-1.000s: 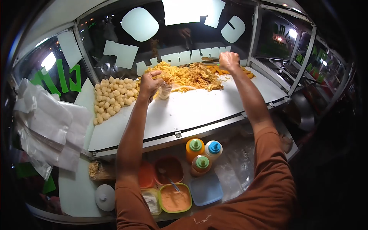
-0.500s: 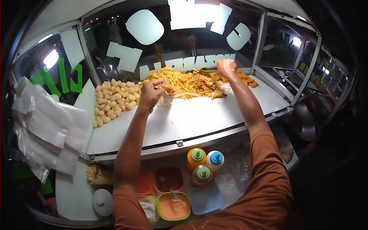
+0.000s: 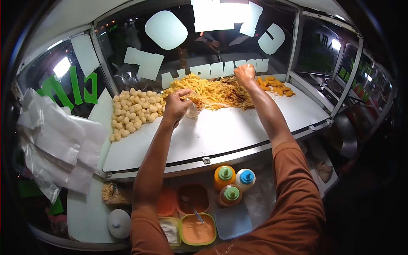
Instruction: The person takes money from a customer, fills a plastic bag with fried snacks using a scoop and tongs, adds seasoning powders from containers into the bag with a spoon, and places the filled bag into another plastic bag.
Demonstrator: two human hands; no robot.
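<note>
The left hand's (image 3: 177,106) fingers pinch the top of a small clear plastic bag (image 3: 194,111), beside a heap of yellow fries (image 3: 187,85) on the flat white surface (image 3: 170,142). The right hand's (image 3: 245,75) fingers curl closed above brown shredded food (image 3: 234,96); whether they grip anything, I cannot tell.

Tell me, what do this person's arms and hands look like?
The left hand and right hand wear no gloves. Short, rust-brown sleeves leave the forearms uncovered; the matching T-shirt carries a small pale print, too unclear to read.
</note>
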